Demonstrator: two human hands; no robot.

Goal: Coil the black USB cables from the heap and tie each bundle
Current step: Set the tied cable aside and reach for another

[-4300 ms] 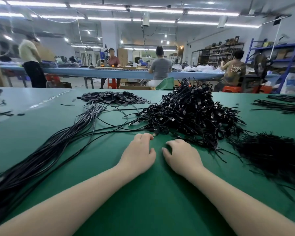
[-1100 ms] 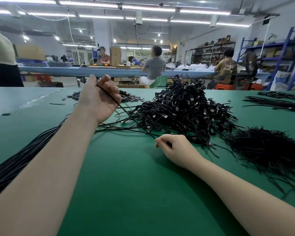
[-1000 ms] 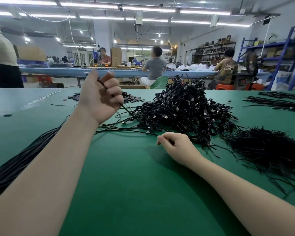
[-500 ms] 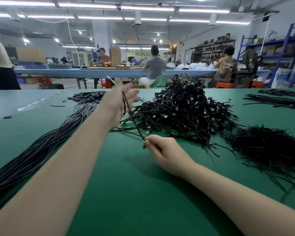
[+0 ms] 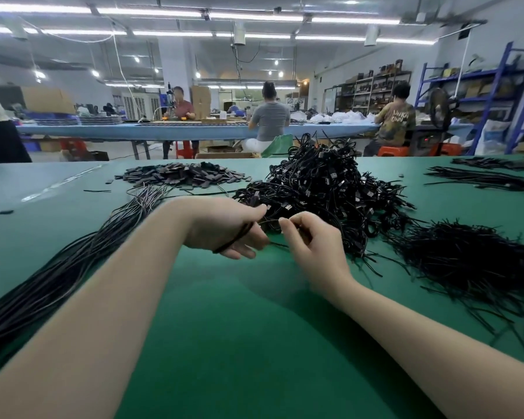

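1. The left hand (image 5: pixel 224 226) is curled around a few turns of black cable (image 5: pixel 233 238), which cross its palm as a dark loop at the centre of the frame.
2. The right hand (image 5: pixel 310 241) pinches a thin strand of the same cable between thumb and fingertip, just beside the left hand's fingers.
3. Directly behind both hands rises the heap of black USB cables (image 5: pixel 324 189), its near edge touching the right hand's knuckles.
4. At the left, a long sheaf of straight cables (image 5: pixel 52 276) runs diagonally across the green surface (image 5: pixel 254 343) and is cut off by the lower left edge.
5. A pile of flat dark pieces (image 5: pixel 182 176) lies at upper centre-left; what they are is hard to tell.
6. At the right sits a bushy mound of thin black ties (image 5: pixel 466 261).
7. The cable's ends are hidden by the hands.
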